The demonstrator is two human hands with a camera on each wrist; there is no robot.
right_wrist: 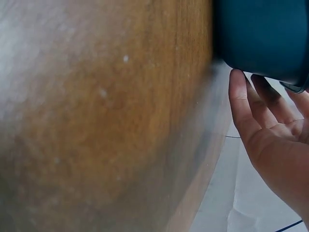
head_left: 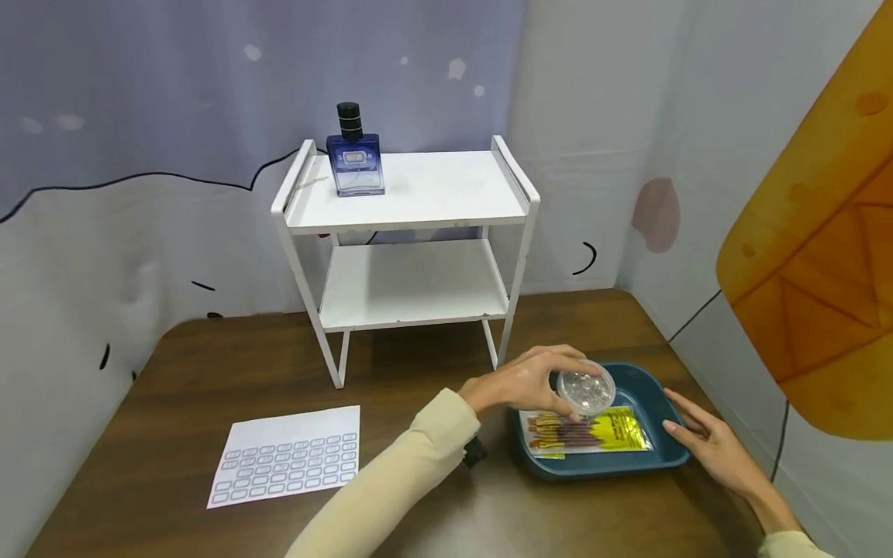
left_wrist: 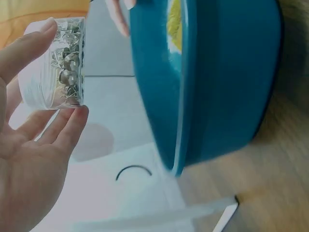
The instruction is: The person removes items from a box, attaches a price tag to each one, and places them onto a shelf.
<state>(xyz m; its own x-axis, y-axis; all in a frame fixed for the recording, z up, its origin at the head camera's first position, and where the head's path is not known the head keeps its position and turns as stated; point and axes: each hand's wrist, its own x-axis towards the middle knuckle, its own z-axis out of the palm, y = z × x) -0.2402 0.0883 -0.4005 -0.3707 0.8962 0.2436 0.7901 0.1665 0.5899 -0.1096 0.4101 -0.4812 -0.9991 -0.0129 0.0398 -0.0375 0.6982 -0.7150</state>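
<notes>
My left hand (head_left: 530,380) holds a small clear round jar (head_left: 587,389) over the blue tray (head_left: 600,466), thumb and fingers at its sides. In the left wrist view the jar (left_wrist: 67,65) lies sideways, full of small silvery metal pins. My right hand (head_left: 718,449) holds the tray's right edge, thumb at the rim; in the right wrist view its fingertips (right_wrist: 237,79) meet the outer wall. A flat packet of paintbrushes (head_left: 593,431) with yellow packaging lies in the tray, partly hidden by the jar and left hand.
A white two-tier shelf (head_left: 418,283) stands at the back of the brown table (head_left: 167,434), bearing a blue perfume bottle (head_left: 357,167) on its top. At the left lies a white sheet with printed labels (head_left: 286,457). Printed cloth (head_left: 586,101) hangs behind and at the right.
</notes>
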